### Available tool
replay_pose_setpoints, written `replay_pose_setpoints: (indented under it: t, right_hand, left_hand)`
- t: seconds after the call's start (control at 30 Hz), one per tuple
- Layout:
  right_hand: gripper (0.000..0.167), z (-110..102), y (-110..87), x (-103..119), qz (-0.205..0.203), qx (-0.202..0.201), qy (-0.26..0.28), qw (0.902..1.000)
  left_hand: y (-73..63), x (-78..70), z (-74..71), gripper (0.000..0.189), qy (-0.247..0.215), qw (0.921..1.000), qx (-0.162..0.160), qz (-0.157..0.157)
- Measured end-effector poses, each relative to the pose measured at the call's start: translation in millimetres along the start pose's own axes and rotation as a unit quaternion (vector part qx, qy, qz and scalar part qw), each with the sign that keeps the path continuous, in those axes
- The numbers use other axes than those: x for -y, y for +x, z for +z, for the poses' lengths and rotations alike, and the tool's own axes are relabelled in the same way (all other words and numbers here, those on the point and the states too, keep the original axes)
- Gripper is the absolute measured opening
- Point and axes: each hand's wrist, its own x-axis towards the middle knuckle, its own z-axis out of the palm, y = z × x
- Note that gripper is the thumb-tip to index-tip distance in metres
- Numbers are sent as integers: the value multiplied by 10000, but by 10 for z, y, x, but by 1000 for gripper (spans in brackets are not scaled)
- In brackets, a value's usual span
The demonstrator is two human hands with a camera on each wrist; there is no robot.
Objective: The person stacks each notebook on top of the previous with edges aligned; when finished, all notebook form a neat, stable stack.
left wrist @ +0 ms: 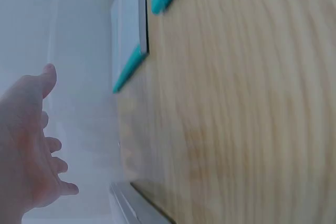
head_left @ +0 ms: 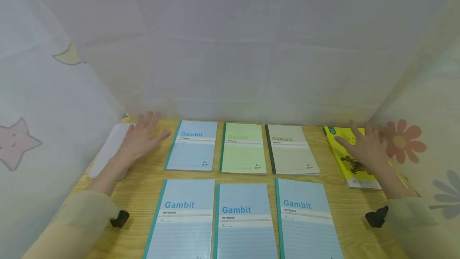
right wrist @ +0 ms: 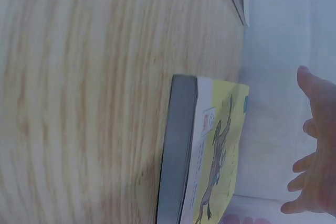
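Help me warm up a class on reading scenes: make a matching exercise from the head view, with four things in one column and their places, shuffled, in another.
Things
1. green notebook
2. yellow book
3. beige notebook
4. white object

Places
A. by the left side of the table
B. right end of the farther row of three
C. middle of the farther row of three
D. by the right side of the table

Right pairs: 1-C, 2-D, 3-B, 4-A
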Motion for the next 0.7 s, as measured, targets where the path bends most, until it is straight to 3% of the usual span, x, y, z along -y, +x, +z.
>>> replay_pose_setpoints:
  t: [0.37, 0.5, 0.7]
  right_hand:
    - [93, -11, 73, 109, 36, -18, 343, 9994]
    - [92, -24, 80, 163, 195, 127, 788, 9966]
    - [89, -25, 126, 260, 263, 108, 1714, 9848]
  left_hand:
    - [194, -467, 122, 93, -271, 9995, 57, 130]
    - [244, -597, 183, 93, -540, 9982, 171, 175]
    - [303, -771, 262, 90, -1151, 9923, 362, 283]
